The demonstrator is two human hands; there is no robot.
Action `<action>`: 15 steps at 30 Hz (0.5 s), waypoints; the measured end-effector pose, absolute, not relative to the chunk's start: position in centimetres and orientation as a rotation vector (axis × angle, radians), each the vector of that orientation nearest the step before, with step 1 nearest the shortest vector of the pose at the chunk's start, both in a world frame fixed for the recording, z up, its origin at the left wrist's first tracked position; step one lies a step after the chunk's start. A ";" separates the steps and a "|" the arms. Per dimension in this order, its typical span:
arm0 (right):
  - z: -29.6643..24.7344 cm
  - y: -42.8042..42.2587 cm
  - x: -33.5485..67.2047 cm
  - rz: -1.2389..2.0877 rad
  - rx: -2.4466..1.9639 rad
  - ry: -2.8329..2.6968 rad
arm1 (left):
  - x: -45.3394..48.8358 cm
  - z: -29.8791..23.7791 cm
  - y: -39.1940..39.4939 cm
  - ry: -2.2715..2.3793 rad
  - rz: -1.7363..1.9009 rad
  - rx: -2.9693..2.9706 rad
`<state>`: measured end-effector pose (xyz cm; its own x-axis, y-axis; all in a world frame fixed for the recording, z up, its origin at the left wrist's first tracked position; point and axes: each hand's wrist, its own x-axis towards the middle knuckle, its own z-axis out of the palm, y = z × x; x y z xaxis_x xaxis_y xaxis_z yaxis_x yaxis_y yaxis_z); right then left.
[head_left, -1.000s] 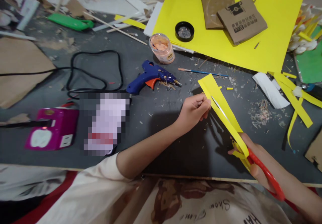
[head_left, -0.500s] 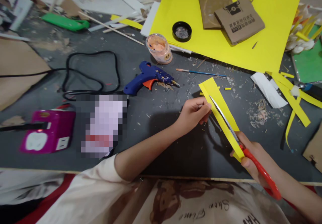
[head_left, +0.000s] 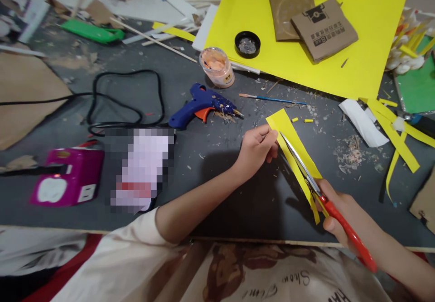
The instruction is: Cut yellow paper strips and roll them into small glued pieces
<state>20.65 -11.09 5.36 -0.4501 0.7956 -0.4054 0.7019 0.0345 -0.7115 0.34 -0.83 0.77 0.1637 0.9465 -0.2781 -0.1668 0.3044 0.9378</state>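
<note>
My left hand (head_left: 257,149) pinches the left edge of a long yellow paper strip (head_left: 295,146) held just above the dark table (head_left: 220,193). My right hand (head_left: 340,211) grips red-handled scissors (head_left: 326,202). Their blades run up the middle of the strip, with the tips close to my left fingers. A narrow cut sliver of yellow hangs down beside the blades.
A blue glue gun (head_left: 204,105) and its black cord (head_left: 125,98) lie left of my hands. Behind are an open orange jar (head_left: 217,66), a black lid (head_left: 247,44), a thin brush (head_left: 272,98), a large yellow sheet (head_left: 306,30) with cardboard pieces, and yellow offcuts (head_left: 397,134) at right. A pink box (head_left: 66,182) sits far left.
The scissors have advanced up the strip toward my left hand, lengthening the cut. The strip has come slightly lower and nearer.
</note>
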 end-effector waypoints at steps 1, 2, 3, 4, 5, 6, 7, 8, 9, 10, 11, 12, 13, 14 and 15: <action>5.5 -11.0 20.6 1.384 -1.586 -2.194 | 0.4 0.8 -0.9 1.107 0.977 0.924; 5.6 -11.0 20.5 1.374 -1.583 -2.195 | 0.4 0.9 -1.1 1.108 0.974 0.936; 5.7 -10.9 20.4 1.371 -1.581 -2.190 | 0.4 0.9 -1.3 1.102 0.966 0.952; 5.9 -10.8 20.3 1.369 -1.582 -2.181 | 0.5 0.9 -1.4 1.087 0.952 0.972; 6.1 -10.6 20.2 1.372 -1.589 -2.175 | 0.5 0.9 -1.6 1.069 0.937 0.989; 6.3 -10.5 20.0 1.383 -1.597 -2.176 | 0.5 1.0 -1.8 1.052 0.922 1.000; 6.5 -10.3 19.9 1.390 -1.607 -2.180 | 0.6 1.0 -1.9 1.037 0.910 1.006; 6.7 -10.1 19.9 1.402 -1.610 -2.189 | 0.6 1.0 -2.0 1.028 0.901 1.006; 6.9 -10.0 19.8 1.407 -1.608 -2.194 | 0.6 0.9 -2.0 1.022 0.895 1.004; 7.0 -9.8 19.7 1.410 -1.602 -2.193 | 0.6 0.9 -2.0 1.018 0.888 1.002; 7.1 -9.7 19.7 1.411 -1.592 -2.187 | 0.6 0.9 -2.0 1.014 0.881 1.000; 7.2 -9.6 19.7 1.410 -1.583 -2.175 | 0.6 0.9 -2.0 1.011 0.875 0.996; 7.2 -9.6 19.7 1.414 -1.580 -2.165 | 0.5 0.9 -1.9 1.007 0.868 0.990; 7.2 -9.6 19.7 1.418 -1.583 -2.157 | 0.5 0.9 -1.8 1.001 0.861 0.982; 7.2 -9.6 19.7 1.419 -1.587 -2.152 | 0.4 0.9 -1.7 0.994 0.855 0.971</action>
<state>19.74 -9.56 7.21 -0.4451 0.7969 -0.4086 0.6895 0.0138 -0.7242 0.43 -1.70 0.90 0.3155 0.9075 -0.2773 -0.1383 0.3331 0.9327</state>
